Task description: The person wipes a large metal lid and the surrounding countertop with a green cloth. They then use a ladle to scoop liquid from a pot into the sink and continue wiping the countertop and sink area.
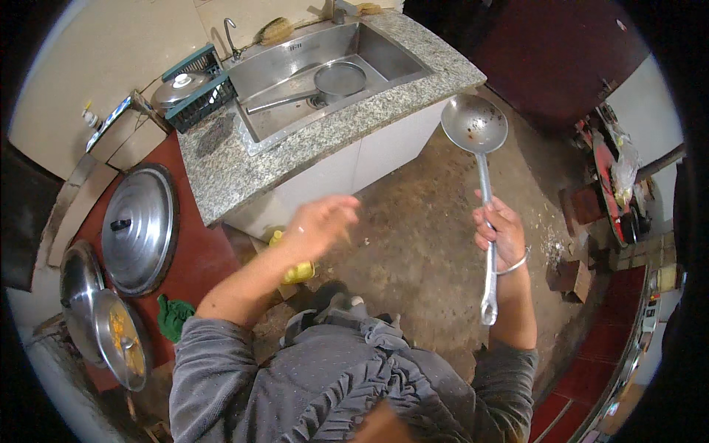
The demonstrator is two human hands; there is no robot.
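My right hand point(500, 230) grips the handle of a large metal ladle point(474, 123), its bowl up and away from me, with dark specks inside. My left hand point(323, 227) is held out over the floor in front of the counter, blurred, its fingers partly bent, with nothing seen in it. Beyond it is a stainless steel sink point(277, 123) set in a speckled granite counter point(243, 177). In the sink lies a metal pan point(339, 80) with a long handle.
A green dish rack point(202, 102) with a lidded pot stands left of the sink. On the red surface point(207, 249) are a big round lid point(138, 230), a green cloth point(174, 317) and a pan with yellow food point(123, 338). A yellow container point(299, 273) stands below the counter. A cardboard box point(571, 279) lies right.
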